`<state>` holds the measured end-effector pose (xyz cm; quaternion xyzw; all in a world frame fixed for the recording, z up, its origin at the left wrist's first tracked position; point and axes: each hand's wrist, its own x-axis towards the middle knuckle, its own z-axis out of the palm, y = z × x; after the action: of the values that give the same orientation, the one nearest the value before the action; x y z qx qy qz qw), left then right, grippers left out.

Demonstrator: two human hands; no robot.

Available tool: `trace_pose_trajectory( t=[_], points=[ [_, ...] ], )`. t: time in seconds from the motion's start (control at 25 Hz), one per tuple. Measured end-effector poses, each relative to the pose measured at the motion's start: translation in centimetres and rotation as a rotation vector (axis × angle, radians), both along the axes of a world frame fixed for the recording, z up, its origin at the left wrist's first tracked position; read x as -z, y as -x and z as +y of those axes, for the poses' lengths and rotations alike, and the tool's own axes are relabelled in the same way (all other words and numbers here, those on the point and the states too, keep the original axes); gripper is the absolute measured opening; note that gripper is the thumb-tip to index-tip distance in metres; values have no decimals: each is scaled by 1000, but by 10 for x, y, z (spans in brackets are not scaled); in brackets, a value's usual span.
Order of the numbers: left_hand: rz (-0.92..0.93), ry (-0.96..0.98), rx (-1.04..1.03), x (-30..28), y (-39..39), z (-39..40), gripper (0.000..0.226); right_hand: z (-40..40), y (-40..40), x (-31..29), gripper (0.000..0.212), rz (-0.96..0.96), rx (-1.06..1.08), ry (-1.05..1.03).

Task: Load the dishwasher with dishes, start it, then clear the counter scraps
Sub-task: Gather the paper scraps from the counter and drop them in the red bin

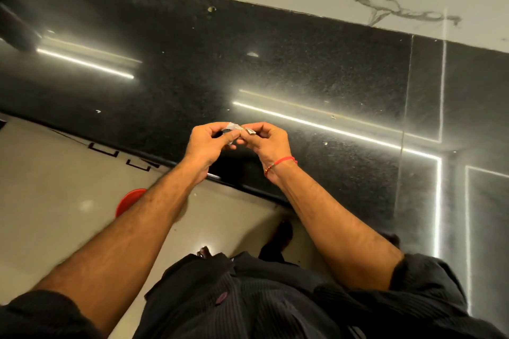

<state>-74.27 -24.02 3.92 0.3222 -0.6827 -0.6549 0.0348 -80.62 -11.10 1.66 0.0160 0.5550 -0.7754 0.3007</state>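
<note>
Black polished counter [303, 71] carries a few pale scraps [252, 54]. Just above its near edge, the left hand [206, 143] pinches a grey scrap [230, 127], the right hand [268, 140] pinches a smaller one [250, 131], likely bunching them for disposal.

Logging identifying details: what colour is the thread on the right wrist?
Red, seen in the head view: wrist thread.

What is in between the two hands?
In the head view, a small crumpled silvery scrap bridges the left hand and right hand; both pinch it above the black counter.
</note>
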Motion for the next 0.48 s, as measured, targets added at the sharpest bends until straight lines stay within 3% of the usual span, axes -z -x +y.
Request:
trace_pose_trajectory(
  t=[0.48],
  points=[
    [119, 5, -145, -11, -174, -183, 19, -193, -155, -25, 9, 98, -180, -70]
  ],
)
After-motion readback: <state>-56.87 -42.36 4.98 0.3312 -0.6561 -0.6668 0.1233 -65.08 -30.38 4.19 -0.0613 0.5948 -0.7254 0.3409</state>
